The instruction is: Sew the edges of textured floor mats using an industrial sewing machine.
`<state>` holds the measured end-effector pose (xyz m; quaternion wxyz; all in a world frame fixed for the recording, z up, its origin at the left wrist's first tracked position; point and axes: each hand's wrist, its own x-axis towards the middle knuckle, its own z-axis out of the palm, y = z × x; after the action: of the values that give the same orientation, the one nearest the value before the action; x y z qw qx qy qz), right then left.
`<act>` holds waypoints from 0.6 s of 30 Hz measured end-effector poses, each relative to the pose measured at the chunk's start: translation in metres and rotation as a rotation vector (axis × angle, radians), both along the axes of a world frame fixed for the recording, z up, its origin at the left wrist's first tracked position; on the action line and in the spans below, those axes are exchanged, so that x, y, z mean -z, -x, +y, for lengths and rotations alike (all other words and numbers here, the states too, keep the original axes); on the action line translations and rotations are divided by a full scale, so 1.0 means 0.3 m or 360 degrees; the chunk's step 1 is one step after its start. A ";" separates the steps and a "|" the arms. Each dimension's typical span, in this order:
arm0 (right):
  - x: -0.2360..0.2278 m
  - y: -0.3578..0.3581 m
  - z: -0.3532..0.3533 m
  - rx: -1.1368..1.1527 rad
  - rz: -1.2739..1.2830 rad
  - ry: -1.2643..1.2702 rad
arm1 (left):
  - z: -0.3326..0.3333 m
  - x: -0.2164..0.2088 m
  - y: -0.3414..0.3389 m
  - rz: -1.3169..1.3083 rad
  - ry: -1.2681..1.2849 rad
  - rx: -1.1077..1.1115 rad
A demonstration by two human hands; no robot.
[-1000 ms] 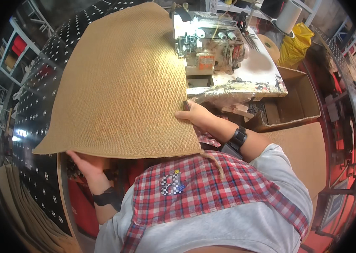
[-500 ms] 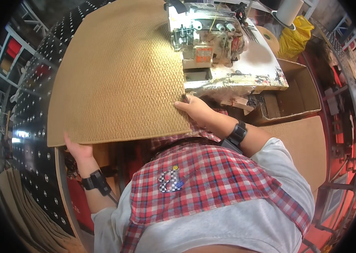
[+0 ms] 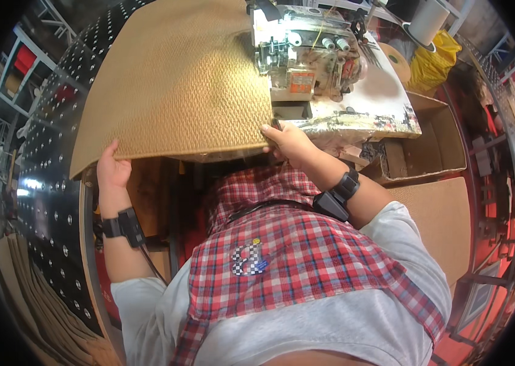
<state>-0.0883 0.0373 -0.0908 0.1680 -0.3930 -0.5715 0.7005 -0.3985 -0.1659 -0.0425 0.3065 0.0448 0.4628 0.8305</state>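
A large tan woven mat (image 3: 190, 91) with a bound edge lies across the worktable, its right side against the sewing machine (image 3: 312, 55). At the mat's near left edge is my left hand (image 3: 114, 169), one digit over the top and the other fingers partly hidden by the mat; it appears to hold the edge. My right hand (image 3: 293, 145) grips the near right corner, thumb on top. A small dark object (image 3: 276, 124) sticks out of that hand; its kind cannot be made out. The machine's lit needle area is beside the mat's right edge.
Right of the machine are an open cardboard box (image 3: 431, 143), a yellow plastic bag (image 3: 434, 58) and a white thread cone (image 3: 428, 24). A dark studded surface (image 3: 56, 201) flanks the mat on the left. Folded tan material (image 3: 32, 293) lies at the lower left.
The mat's near edge has moved away from me, uncovering more of the apron and the space below. Both hands moved forward with it, the left farther than the right.
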 end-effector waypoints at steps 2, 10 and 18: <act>0.007 -0.012 0.019 -0.0150 0.0029 0.0061 | 0.036 -0.020 0.030 -0.0037 0.0050 -0.0064; -0.018 -0.082 0.045 0.0065 0.0161 -0.0035 | 0.203 -0.034 0.153 0.0027 0.0063 0.0003; 0.010 -0.186 0.141 0.0264 0.0151 -0.0064 | 0.387 -0.041 0.253 -0.0080 0.0124 0.0087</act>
<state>-0.0324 0.0795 -0.0937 0.2601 -0.4018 -0.5424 0.6904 -0.4744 -0.0499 -0.0303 0.3420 0.0246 0.4856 0.8041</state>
